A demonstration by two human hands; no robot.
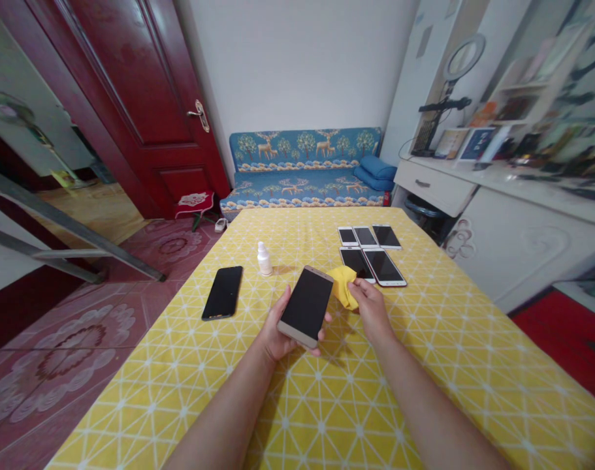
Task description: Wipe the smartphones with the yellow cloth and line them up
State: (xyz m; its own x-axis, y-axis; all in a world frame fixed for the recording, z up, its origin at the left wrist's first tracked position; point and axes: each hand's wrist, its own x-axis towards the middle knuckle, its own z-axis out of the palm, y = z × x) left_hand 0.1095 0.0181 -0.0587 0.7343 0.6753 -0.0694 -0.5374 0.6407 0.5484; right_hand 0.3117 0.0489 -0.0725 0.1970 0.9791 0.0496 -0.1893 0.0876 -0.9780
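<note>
A gold-framed smartphone (307, 305) with a dark screen rests in my left hand (276, 329), screen up and slightly tilted. The thumb lies along its left edge and fingertips show at its right edge. My right hand (371, 307) pinches a yellow cloth (345, 286), which is bunched beside the phone's upper right edge. Whether cloth and phone touch, I cannot tell. On the table to the left lies a black smartphone (223, 293). A small white spray bottle (264, 259) stands upright beyond my left hand.
Several phones lie grouped at the right, among them a large white-framed phone (384, 267) and a small white one (347, 236). A yellow patterned cloth covers the table (317, 405). Behind it is a blue sofa (307, 176); a white dresser (532, 235) stands at the right.
</note>
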